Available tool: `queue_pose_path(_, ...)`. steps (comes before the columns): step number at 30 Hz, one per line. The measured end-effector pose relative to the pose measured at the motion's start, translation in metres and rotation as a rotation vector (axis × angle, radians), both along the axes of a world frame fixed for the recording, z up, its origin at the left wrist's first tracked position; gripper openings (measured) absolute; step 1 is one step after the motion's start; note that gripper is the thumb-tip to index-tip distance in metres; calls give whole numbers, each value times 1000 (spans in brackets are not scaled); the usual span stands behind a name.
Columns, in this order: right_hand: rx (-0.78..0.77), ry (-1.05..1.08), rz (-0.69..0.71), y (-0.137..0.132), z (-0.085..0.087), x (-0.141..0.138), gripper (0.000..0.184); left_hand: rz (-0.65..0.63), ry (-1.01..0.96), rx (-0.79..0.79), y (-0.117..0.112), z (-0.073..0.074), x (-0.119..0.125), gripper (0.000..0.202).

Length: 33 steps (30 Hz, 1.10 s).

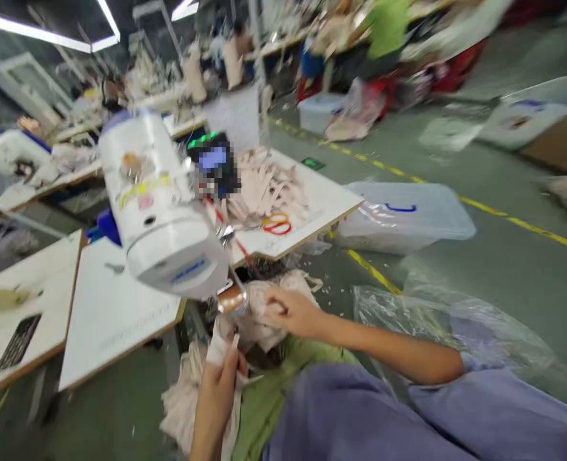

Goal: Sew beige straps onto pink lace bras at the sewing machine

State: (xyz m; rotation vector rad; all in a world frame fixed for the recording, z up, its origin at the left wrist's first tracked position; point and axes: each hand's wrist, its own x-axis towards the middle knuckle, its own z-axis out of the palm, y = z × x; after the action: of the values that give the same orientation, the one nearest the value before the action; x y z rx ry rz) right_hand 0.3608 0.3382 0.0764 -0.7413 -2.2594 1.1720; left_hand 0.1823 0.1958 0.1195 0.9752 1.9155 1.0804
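Beneath the head of a white sewing machine [180,256], my left hand [219,384] pinches a pale pink fabric piece [220,342] between thumb and fingers. My right hand [295,312] is closed, its fingers curled beside the machine's arm tip [233,299]; what lies inside them is hidden and blurred. Around and below both hands hang bunched pale pink garments [257,323]. More of this fabric [182,403] drapes down at the left, next to a green cloth [274,378] over my lap.
On the machine table [322,195] lie scissors [277,223] with orange and red handles and a heap of pale strips [269,186]. A control panel [214,160] stands behind the machine. A lidded clear bin [403,214] and plastic sheeting [437,320] are on the floor at right.
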Motion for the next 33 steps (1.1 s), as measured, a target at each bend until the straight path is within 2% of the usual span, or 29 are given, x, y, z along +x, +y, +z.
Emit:
queue_pose_path(2,35,1,-32,0,-6,-2,20,53,-179,-18,-12,-18,1,49)
queue_pose_path(5,174,94,38,-14,-13,-9,17,278,-506,87,-12,-39,8,36)
queue_pose_path(7,216,156,71,-27,-13,-15,15,393,-610,134,-6,-46,16,33)
queue_pose_path(9,236,179,65,-38,-14,-23,15,428,-657,170,0,-49,23,32)
queue_pose_path(12,239,161,36,-42,-16,-33,17,412,-665,222,3,-47,30,35)
queue_pose_path(17,130,57,14,-30,-19,-37,17,333,-419,137,3,-40,31,39)
queue_pose_path(20,6,-10,79,-20,-15,-34,10,268,-294,121,1,-40,30,37)
queue_pose_path(23,-84,-19,170,-11,-10,-31,1,182,-173,171,-1,-42,29,33)
queue_pose_path(26,-123,-28,245,-6,-6,-29,5,130,-83,237,-3,-45,27,28)
queue_pose_path(30,-150,-33,360,-4,-7,-27,8,122,-104,263,-3,-47,24,23)
queue_pose_path(33,-160,-45,350,-7,-11,-26,8,72,-189,165,-1,-46,19,24)
